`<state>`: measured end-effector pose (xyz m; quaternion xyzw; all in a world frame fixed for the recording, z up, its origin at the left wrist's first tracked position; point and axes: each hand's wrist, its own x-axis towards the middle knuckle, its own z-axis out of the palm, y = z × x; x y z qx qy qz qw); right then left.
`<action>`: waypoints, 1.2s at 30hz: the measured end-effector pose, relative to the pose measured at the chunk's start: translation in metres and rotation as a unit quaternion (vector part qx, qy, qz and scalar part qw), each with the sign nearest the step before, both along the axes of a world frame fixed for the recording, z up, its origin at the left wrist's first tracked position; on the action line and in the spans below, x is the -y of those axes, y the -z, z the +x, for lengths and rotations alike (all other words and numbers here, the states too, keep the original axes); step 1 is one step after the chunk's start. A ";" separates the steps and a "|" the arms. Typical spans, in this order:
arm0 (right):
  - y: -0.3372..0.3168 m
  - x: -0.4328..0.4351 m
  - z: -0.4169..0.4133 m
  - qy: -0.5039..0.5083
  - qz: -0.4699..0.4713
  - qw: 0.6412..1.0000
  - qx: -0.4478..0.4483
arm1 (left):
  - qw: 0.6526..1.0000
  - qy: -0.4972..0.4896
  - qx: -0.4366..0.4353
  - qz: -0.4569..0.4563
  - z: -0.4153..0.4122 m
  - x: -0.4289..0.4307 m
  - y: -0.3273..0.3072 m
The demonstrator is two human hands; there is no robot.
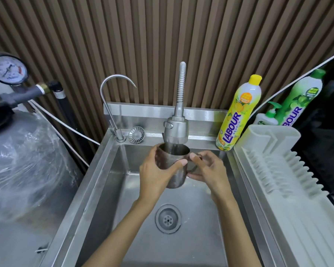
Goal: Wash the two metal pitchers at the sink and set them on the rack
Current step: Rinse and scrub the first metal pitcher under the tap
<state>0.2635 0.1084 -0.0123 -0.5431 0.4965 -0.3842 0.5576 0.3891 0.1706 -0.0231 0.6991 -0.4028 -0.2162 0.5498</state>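
Note:
A metal pitcher [175, 170] is held upright over the steel sink [104, 170], its mouth right under the flexible spray tap [176, 132]. My left hand [156, 170] grips the pitcher's body from the left, thumb across the front. My right hand [208, 168] pinches the pitcher's handle on the right side. The white dish rack [278, 180] stands to the right of the sink with nothing on it. Only one pitcher is in view. Whether water runs from the tap is unclear.
A thin gooseneck tap [112, 105] and a loose strainer [136, 134] sit at the sink's back left. A yellow detergent bottle [237, 114], a green one [297, 97] and a pump bottle [268, 117] stand behind the rack. A wrapped tank [27, 160] with a pressure gauge [8, 69] is at the left. The drain [168, 218] lies below my hands.

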 end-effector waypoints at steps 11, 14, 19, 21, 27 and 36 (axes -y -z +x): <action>-0.009 0.001 0.003 -0.060 0.068 0.973 0.214 | 0.984 0.108 -0.082 -0.114 0.013 0.019 -0.005; -0.001 -0.003 0.011 -0.096 0.154 0.939 0.292 | 0.990 0.090 0.040 -0.100 0.020 0.009 -0.017; -0.004 -0.006 0.008 -0.092 0.175 0.959 0.203 | 0.987 -0.022 0.145 -0.062 0.008 -0.004 -0.025; -0.013 -0.004 0.000 -0.088 0.157 0.978 0.104 | 0.991 -0.040 0.127 -0.011 0.002 -0.006 -0.023; -0.030 0.001 -0.012 0.002 -0.054 0.989 -0.136 | 0.998 0.028 -0.041 0.047 -0.004 0.002 -0.007; -0.022 0.003 0.014 -0.024 -0.052 0.992 0.110 | 0.990 0.061 -0.078 -0.104 0.010 0.013 -0.001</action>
